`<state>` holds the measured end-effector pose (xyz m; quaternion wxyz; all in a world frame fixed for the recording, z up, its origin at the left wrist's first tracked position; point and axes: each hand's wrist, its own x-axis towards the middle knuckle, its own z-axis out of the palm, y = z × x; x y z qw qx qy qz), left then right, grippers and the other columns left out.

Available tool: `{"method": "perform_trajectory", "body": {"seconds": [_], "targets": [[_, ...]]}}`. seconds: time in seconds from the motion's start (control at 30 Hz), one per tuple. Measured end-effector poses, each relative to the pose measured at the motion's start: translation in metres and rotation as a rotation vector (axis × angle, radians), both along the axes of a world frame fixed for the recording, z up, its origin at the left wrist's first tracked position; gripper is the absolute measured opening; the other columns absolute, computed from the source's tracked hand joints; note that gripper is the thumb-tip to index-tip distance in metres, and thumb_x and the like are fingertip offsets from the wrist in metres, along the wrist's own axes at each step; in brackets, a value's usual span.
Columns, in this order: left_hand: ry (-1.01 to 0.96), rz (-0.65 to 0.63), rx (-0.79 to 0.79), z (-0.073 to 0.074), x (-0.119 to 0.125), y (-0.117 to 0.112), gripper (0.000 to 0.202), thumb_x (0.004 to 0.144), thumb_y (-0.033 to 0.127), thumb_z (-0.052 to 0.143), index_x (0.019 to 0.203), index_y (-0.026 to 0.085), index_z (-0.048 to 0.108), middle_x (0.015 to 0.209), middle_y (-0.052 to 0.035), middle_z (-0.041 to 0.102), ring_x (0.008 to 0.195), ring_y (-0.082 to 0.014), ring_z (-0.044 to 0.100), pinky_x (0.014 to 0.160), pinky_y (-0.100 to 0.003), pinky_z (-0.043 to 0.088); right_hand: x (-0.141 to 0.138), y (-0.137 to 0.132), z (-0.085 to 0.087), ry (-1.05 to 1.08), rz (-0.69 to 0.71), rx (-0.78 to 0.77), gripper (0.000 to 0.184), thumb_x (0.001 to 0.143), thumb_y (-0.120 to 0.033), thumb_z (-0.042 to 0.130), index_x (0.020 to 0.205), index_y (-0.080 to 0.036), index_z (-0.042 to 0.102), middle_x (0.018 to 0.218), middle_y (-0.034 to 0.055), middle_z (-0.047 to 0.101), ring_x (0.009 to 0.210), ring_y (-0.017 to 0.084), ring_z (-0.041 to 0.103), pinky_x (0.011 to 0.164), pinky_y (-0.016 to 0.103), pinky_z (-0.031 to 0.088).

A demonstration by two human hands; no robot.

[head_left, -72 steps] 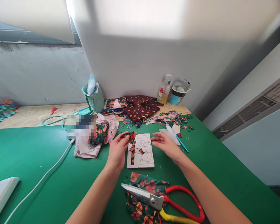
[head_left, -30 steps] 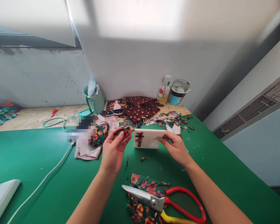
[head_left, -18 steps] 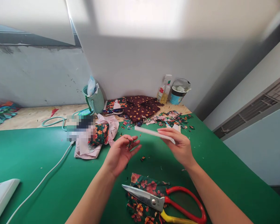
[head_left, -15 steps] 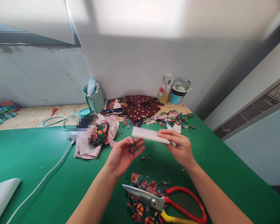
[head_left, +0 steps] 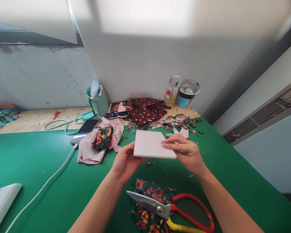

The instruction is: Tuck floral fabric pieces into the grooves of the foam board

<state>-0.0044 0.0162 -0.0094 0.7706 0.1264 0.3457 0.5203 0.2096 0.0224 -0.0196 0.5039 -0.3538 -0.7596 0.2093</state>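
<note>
White board [head_left: 149, 144] held above a green counter [head_left: 50, 194].
Nearest, red-and-yellow-handled scissors [head_left: 159, 209] lie on flowered cloth [head_left: 156, 193]. Beyond them, the grip of the right hand [head_left: 189, 154] is clamped on the board's right side, in mid-air; the left hand [head_left: 124, 162] meets its left edge, partly hidden underneath, so I cannot tell whether that grip is closed. Farther off, a phone [head_left: 86, 130] lies at left, small fabric scraps [head_left: 192, 123] at right. Along the wall [head_left: 140, 68] stand a basket [head_left: 100, 105], a bottle [head_left: 170, 94] and a cup [head_left: 184, 99].
</note>
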Motion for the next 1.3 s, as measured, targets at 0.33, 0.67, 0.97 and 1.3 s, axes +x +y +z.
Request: {"method": "perform_trajectory", "body": {"seconds": [0.33, 0.67, 0.97, 1.3], "targets": [[-0.040, 0.038, 0.001, -0.003, -0.003, 0.001, 0.013, 0.068, 0.005, 0.056, 0.058, 0.014, 0.059, 0.060, -0.0002, 0.056, 0.056, -0.0091, 0.050, 0.073, -0.029, 0.053, 0.000, 0.002, -0.002, 0.017, -0.059, 0.044, 0.034, 0.085, -0.014, 0.059, 0.101, -0.041, 0.072, 0.096, -0.0008, 0.073, 0.094, 0.021, 0.062, 0.099, 0.046, 0.040], [-0.060, -0.014, 0.040, 0.000, -0.005, -0.002, 0.021, 0.068, 0.006, 0.054, 0.049, 0.014, 0.055, 0.087, -0.0106, 0.067, 0.078, -0.0149, 0.063, 0.084, -0.032, 0.054, 0.002, 0.007, -0.010, 0.252, -0.067, -0.225, 0.025, 0.078, -0.018, 0.067, 0.095, -0.036, 0.075, 0.099, 0.0017, 0.070, 0.094, 0.020, 0.061, 0.086, 0.036, 0.048], [-0.061, 0.005, 0.050, -0.001, -0.004, -0.002, 0.022, 0.069, 0.004, 0.051, 0.048, 0.013, 0.053, 0.068, -0.0057, 0.061, 0.065, -0.0117, 0.060, 0.082, -0.033, 0.055, -0.005, 0.004, -0.007, 0.254, 0.026, -0.273, 0.021, 0.078, -0.021, 0.069, 0.092, -0.034, 0.076, 0.095, 0.0015, 0.070, 0.091, 0.018, 0.062, 0.085, 0.033, 0.048], [0.160, -0.014, 0.232, 0.004, -0.005, -0.005, 0.008, 0.060, 0.014, 0.062, 0.053, 0.013, 0.059, 0.086, -0.0038, 0.065, 0.063, -0.0079, 0.056, 0.062, -0.021, 0.049, -0.018, 0.016, -0.029, 0.576, -0.124, -0.755, 0.040, 0.071, -0.036, 0.073, 0.107, -0.020, 0.070, 0.093, 0.0053, 0.073, 0.085, 0.021, 0.065, 0.067, 0.030, 0.053]]}}
